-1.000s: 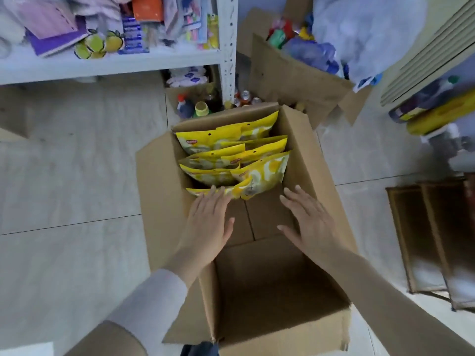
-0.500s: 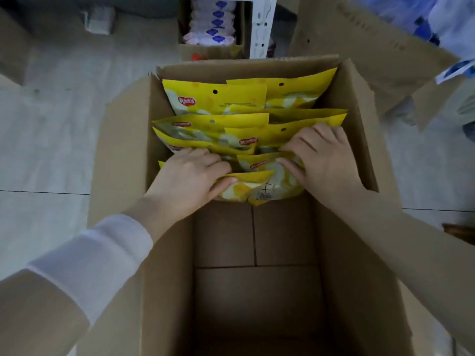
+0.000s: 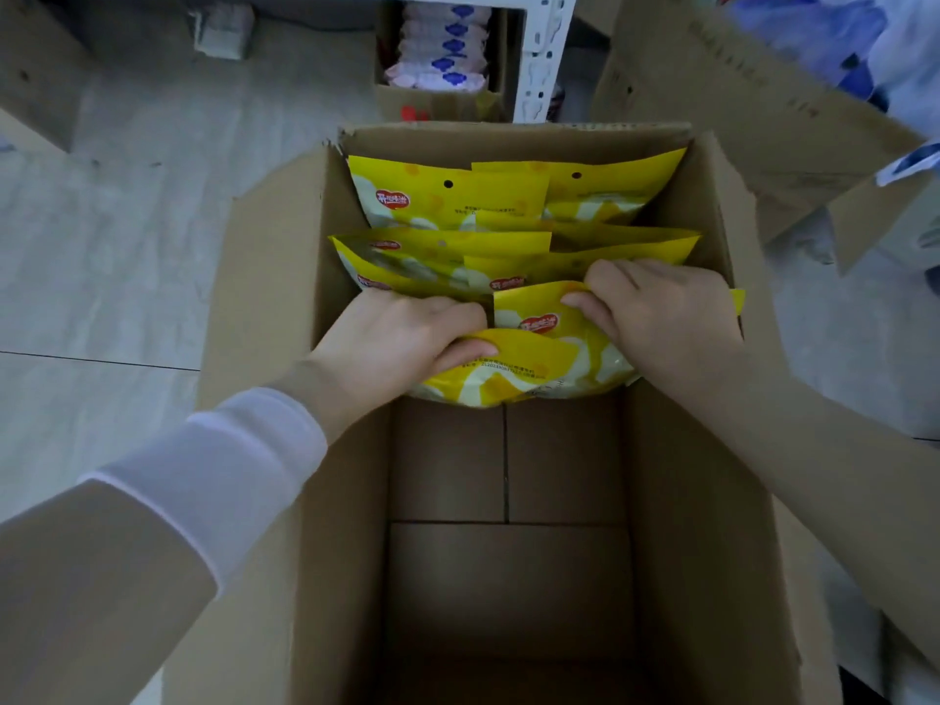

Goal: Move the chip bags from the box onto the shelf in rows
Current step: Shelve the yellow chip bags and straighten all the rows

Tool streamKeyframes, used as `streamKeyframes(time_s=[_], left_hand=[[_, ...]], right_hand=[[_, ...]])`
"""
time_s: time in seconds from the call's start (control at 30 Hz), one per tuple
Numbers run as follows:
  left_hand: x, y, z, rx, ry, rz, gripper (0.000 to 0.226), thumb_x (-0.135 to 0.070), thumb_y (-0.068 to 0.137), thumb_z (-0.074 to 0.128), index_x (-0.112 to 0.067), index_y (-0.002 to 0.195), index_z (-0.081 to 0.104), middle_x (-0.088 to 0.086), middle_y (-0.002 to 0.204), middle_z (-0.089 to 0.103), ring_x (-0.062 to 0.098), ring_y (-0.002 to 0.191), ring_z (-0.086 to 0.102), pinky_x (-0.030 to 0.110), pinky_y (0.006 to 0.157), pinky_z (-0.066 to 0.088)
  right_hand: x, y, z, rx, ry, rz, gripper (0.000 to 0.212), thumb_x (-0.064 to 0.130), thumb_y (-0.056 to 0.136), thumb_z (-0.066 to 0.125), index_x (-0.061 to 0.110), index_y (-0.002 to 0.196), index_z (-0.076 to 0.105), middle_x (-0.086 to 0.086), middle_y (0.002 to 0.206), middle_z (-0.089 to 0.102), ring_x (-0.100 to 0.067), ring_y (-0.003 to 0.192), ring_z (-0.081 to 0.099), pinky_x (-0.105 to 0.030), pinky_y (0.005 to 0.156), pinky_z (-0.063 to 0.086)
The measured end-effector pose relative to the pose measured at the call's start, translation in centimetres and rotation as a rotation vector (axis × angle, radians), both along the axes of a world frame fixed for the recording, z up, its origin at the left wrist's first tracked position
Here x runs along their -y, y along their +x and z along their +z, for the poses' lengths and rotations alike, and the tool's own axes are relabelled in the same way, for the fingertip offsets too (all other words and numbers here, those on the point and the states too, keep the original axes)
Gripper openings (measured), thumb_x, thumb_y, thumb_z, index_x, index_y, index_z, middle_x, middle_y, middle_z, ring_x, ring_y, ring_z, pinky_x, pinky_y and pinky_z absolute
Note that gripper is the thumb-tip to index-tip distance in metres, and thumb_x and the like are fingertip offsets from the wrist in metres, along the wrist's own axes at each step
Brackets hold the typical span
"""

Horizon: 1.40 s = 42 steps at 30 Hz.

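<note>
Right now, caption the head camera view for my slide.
In the cardboard box, the left hand and right hand grip the nearest chip bags; more bags stand behind.

Open cardboard box (image 3: pixel 346 501) sits on the floor (image 3: pixel 127 246) directly below the viewer, with chip bags (image 3: pixel 458 206) standing on edge in rows across its far half, two abreast. Left hand (image 3: pixel 391 343) is inside at the left, gripping the top of the front bag (image 3: pixel 508 368); right hand (image 3: pixel 661 323) is at the right, pinching the top of the second bag (image 3: pixel 539 318) just behind. Behind the box stands a shelf upright (image 3: pixel 539 53), with a small carton (image 3: pixel 437 101) of packets (image 3: pixel 442 53) just left of it and a larger box (image 3: pixel 737 104) behind-right.
</note>
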<state>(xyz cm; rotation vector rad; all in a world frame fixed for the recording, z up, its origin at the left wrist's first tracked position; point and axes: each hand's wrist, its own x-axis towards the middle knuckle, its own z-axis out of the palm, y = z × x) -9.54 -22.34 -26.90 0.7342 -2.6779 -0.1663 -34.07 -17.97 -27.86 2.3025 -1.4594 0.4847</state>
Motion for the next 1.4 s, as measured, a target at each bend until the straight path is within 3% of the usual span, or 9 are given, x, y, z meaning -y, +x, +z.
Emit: streamKeyframes(time_s=[0.27, 0.63, 0.9, 1.2, 1.4], left_hand=[[-1.6, 2.2, 3.2, -0.069, 0.057, -0.053, 0.046, -0.043, 0.098, 0.034, -0.012, 0.077, 0.060, 0.002, 0.067, 0.060, 0.022, 0.055, 0.060, 0.032, 0.040, 0.047], [-3.1, 2.2, 2.8, -0.069, -0.028, 0.004, 0.046, -0.041, 0.098, 0.034, -0.011, 0.076, 0.061, 0.001, 0.064, 0.060, 0.021, 0.053, 0.059, 0.031, 0.038, 0.045], [-4.0, 2.9, 4.1, -0.059, -0.013, -0.014, 0.046, -0.040, 0.099, 0.033, -0.011, 0.080, 0.063, 0.001, 0.066, 0.060, 0.020, 0.054, 0.059, 0.032, 0.041, 0.047], [-5.0, 4.0, 13.7, -0.070, 0.011, -0.042, 0.030, -0.043, 0.099, 0.031, -0.020, 0.086, 0.045, 0.000, 0.063, 0.057, 0.021, 0.048, 0.055, 0.027, 0.038, 0.044], [-6.9, 7.3, 22.9, -0.070, 0.044, -0.032, 0.042, -0.045, 0.098, 0.029, -0.017, 0.078, 0.052, -0.002, 0.059, 0.055, 0.021, 0.045, 0.054, 0.023, 0.037, 0.039]], right_hand=[[0.5, -0.2, 4.3, 0.042, -0.060, 0.021, 0.038, 0.038, 0.096, 0.044, 0.011, 0.070, 0.047, -0.002, 0.049, 0.046, -0.020, 0.042, 0.051, -0.021, 0.040, 0.027], [-1.3, 0.4, 4.9, 0.021, -0.098, -0.005, 0.034, 0.030, 0.090, 0.057, 0.009, 0.064, 0.050, -0.003, 0.048, 0.046, -0.019, 0.040, 0.049, -0.019, 0.045, 0.019], [-2.4, 0.3, 8.4, 0.079, -0.068, -0.042, 0.038, 0.030, 0.092, 0.055, 0.006, 0.062, 0.051, -0.006, 0.047, 0.045, -0.024, 0.039, 0.047, -0.022, 0.037, 0.029], [-2.9, 1.5, 16.8, 0.114, 0.012, -0.083, 0.036, 0.032, 0.089, 0.052, 0.006, 0.064, 0.052, -0.007, 0.045, 0.048, -0.027, 0.035, 0.048, -0.022, 0.037, 0.030], [-4.7, 4.7, 24.0, 0.067, 0.068, -0.111, 0.038, 0.035, 0.088, 0.046, 0.004, 0.070, 0.057, -0.008, 0.045, 0.051, -0.029, 0.037, 0.050, -0.023, 0.035, 0.033]])
